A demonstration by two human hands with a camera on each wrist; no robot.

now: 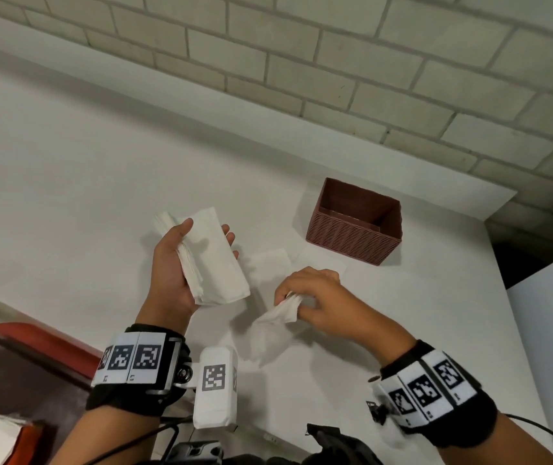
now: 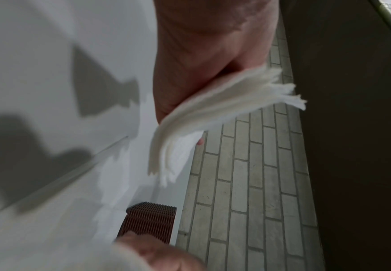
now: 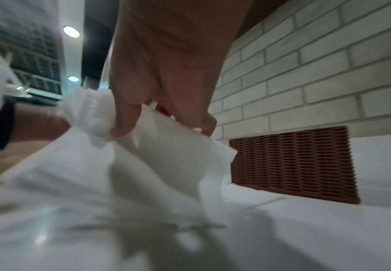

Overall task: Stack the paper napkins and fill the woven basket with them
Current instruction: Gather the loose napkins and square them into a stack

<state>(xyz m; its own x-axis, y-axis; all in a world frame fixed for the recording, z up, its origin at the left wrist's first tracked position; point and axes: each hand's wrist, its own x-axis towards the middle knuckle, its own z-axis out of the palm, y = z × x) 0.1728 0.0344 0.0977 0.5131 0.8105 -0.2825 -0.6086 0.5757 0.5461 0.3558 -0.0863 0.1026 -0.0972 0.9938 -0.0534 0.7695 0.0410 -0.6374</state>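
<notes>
My left hand (image 1: 181, 263) holds a stack of white folded napkins (image 1: 216, 260) above the white table, thumb on top and fingers curled round the far edge. The stack's fanned edges (image 2: 212, 113) show in the left wrist view. My right hand (image 1: 308, 297) pinches one white napkin (image 1: 275, 327) by a corner, so it hangs crumpled just above the table; its folds (image 3: 161, 161) fill the right wrist view. The brown woven basket (image 1: 352, 239) stands empty at the back right, also seen as a basket wall (image 3: 294, 163) beyond my right hand.
Flat napkins (image 1: 270, 263) lie on the white table (image 1: 67, 196) between my hands and the basket. A brick wall (image 1: 335, 62) runs behind the table. A red chair (image 1: 33, 347) stands at the lower left. The table ends at the right, past the basket.
</notes>
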